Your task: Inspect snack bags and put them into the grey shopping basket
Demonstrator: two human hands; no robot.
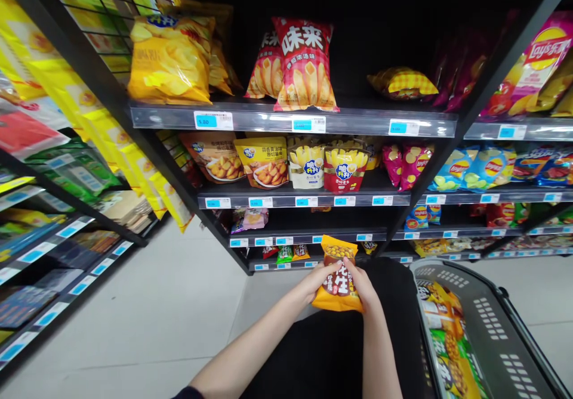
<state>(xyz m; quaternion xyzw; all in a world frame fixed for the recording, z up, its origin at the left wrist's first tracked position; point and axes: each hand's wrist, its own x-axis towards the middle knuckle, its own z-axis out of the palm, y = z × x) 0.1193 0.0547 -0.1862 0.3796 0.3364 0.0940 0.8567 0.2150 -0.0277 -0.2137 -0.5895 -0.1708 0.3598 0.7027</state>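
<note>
Two bare hands on one orange snack bag [340, 284], that's the main action. The left hand [314, 282] has the bag's left edge, the right hand [365, 288] has the right edge, both partly curled with thumbs pressed on the front, close together near the top. Can't really make out the fingers tucked behind. The bag's front faces the person, and it's held out in front of the lowest shelf's front edge, just left of a dark-clothed knee [390, 282].

Off to the right sits a grey basket [530, 354], with a bunch of orange bags [447, 311] and green bags [441, 344] piled along its left side.

As for the shelves, the top one has a big yellow bag [170, 59] at its left end, a red bag [307, 68] around mid front edge, and a checked yellow bag [405, 83] lying toward the right end. One shelf down, a white pouch [307, 163] and a red pouch [344, 169] stand side by side at the front edge.
</note>
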